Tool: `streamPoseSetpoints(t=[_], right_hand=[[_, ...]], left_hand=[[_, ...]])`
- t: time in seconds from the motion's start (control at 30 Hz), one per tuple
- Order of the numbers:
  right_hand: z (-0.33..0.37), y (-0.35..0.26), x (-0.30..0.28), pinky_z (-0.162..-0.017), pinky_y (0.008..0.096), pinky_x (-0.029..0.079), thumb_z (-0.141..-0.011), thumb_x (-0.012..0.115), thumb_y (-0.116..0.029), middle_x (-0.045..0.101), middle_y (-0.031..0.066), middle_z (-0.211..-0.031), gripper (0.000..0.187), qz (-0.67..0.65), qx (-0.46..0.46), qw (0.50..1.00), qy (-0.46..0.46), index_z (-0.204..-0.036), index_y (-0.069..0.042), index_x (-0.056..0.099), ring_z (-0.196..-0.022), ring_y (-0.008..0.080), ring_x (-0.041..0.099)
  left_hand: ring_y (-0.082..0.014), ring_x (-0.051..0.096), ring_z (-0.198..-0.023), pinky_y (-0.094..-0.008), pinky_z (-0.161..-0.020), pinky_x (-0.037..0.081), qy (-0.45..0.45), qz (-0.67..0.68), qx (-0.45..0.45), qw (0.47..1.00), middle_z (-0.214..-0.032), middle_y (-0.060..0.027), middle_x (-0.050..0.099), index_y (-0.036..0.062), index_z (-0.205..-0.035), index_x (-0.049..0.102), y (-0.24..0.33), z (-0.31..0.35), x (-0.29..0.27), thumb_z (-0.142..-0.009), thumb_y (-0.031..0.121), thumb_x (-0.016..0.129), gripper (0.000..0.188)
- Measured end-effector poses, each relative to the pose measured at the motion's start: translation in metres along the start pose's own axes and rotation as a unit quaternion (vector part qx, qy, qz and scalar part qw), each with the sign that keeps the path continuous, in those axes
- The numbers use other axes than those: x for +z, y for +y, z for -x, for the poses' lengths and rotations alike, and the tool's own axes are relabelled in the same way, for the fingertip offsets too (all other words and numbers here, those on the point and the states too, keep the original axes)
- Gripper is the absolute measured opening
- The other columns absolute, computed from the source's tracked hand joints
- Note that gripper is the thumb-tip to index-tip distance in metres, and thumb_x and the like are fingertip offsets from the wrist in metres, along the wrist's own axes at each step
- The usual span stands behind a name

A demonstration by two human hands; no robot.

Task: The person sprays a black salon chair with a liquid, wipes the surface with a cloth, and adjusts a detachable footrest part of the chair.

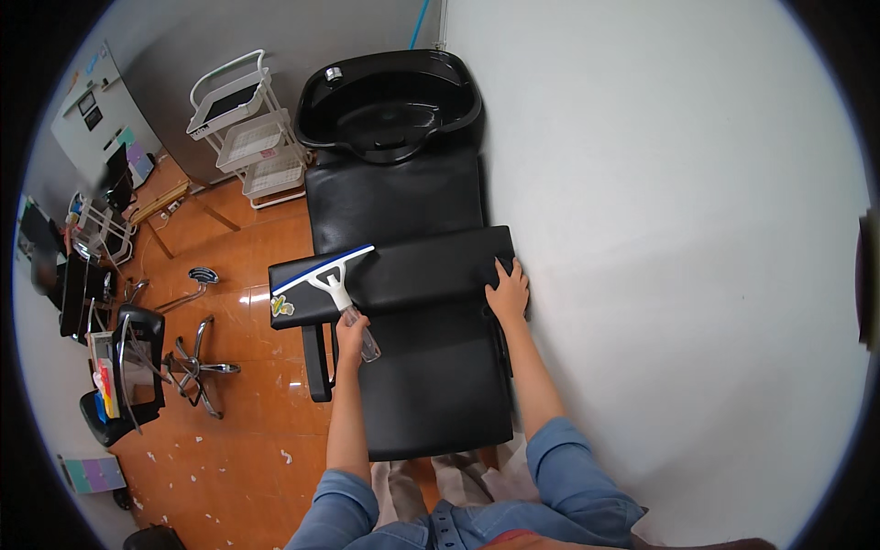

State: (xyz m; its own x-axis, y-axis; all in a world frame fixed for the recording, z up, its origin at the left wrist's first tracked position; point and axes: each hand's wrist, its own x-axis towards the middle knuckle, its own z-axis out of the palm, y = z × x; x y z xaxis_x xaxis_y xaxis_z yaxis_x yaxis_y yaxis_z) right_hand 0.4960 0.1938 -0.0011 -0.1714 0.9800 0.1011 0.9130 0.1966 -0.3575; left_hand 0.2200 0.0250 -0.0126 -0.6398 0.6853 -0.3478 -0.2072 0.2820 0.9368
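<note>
My left hand [350, 335] is closed round the clear handle of a squeegee [332, 280] with a white head and a blue-edged blade. The blade lies slantwise over the left part of a black padded board [431, 269], which rests across a black salon wash chair [431, 376]. On the board's left end is a small colourful sticker [282, 306]. My right hand [509, 291] rests with its fingers apart on the board's right end, close to the white wall.
Beyond the chair stands a glossy black wash basin [390, 110] with a chrome fitting. A white tiered trolley [252, 137] is beside it. To the left are a wheeled chair base [197, 365], a black chair [137, 367] and scraps on the orange tiled floor [229, 477]. A white wall [678, 229] borders the right.
</note>
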Motion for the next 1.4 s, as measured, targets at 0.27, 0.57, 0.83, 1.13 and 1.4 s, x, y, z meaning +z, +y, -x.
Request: streamPoseSetpoints(t=[0.27,0.57,0.83,1.13,1.4], right_hand=[[0.058,-0.012,0.019,-0.088,0.0471,0.044,-0.074,0.073,-0.022,0.028,0.0145,-0.146,0.074,0.013,0.085,0.996,0.014,-0.14,-0.025,0.04,-0.117,0.0354,0.042],[0.08,-0.095,0.037,-0.086,0.0466,0.044,-0.071,0.075,-0.025,0.03,0.0154,-0.146,0.072,0.045,0.046,0.998,0.02,-0.136,-0.023,0.045,-0.117,0.0341,0.041],[0.161,-0.234,0.067,-0.089,0.0485,0.044,-0.069,0.076,-0.023,0.031,0.0129,-0.146,0.072,-0.06,-0.132,0.982,-0.122,-0.135,-0.024,0.047,-0.12,0.0339,0.04],[0.253,-0.23,0.056,-0.104,0.0425,0.034,-0.073,0.066,-0.019,0.04,0.0179,-0.138,0.053,-0.316,-0.063,0.927,-0.191,-0.126,-0.013,0.057,-0.124,0.039,0.039],[0.261,-0.181,0.008,-0.112,0.038,0.016,-0.088,0.048,-0.04,0.029,0.0134,-0.147,0.06,-0.525,0.092,0.795,-0.289,-0.142,-0.014,0.039,-0.135,0.0332,0.024]], left_hand=[[-0.0132,0.053,-0.068,-0.0265,-0.065,0.041,0.013,-0.029,0.017,0.999,-0.073,-0.0028,0.055,0.0034,-0.085,0.055,-0.006,0.014,-0.015,-0.073,0.008,0.062,0.014],[-0.0103,0.052,-0.08,-0.024,-0.073,0.043,0.1,0.071,0.044,0.991,-0.087,-0.0006,0.051,-0.0016,-0.126,0.047,-0.038,0.067,-0.105,-0.074,-0.003,0.06,0.054],[-0.0196,0.058,-0.106,-0.0306,-0.09,0.043,0.068,0.121,0.061,0.988,-0.118,-0.012,0.059,-0.0009,-0.106,0.054,-0.042,0.115,-0.168,-0.074,-0.006,0.055,0.032],[-0.0176,0.045,-0.11,-0.0242,-0.089,0.037,-0.187,0.158,-0.065,0.967,-0.123,-0.0075,0.049,0.0072,-0.121,0.057,-0.013,0.167,-0.161,-0.066,0.009,0.055,0.054],[-0.0141,0.05,-0.104,-0.0231,-0.086,0.039,-0.335,0.133,-0.127,0.924,-0.136,-0.0039,0.044,0.0107,-0.138,0.045,-0.02,0.174,-0.126,-0.064,0.007,0.057,0.075]])
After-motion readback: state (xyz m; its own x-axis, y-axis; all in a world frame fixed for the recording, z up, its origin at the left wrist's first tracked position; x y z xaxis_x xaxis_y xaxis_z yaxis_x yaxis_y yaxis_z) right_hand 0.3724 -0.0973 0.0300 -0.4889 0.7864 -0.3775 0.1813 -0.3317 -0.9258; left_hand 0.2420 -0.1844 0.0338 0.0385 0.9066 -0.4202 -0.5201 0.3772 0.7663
